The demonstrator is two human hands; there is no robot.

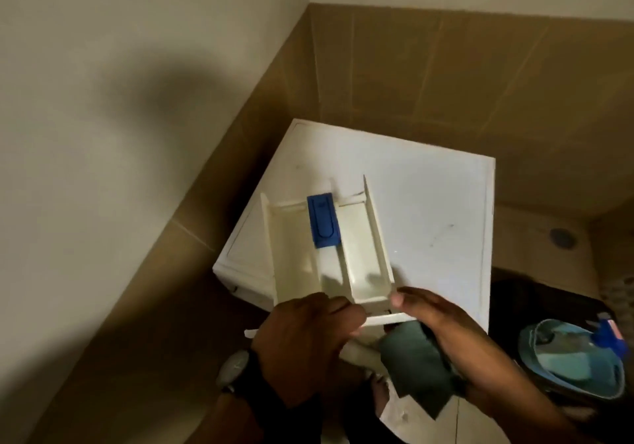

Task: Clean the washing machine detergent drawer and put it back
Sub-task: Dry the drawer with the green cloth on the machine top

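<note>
Both hands, left (302, 337) and right (432, 320), grip the detergent drawer (326, 248); its compartments look empty, blue insert (323, 220) in the middle.

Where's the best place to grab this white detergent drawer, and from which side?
Hold the detergent drawer by its near front end, coming from the person's side, about where the left hand and right hand are now. The thin dividers and the blue insert give a poorer hold.

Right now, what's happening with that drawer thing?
Left hand grips drawer front. Right hand steadies it, holding green cloth. Drawer out, above washing machine. Nothing blocking.
</note>
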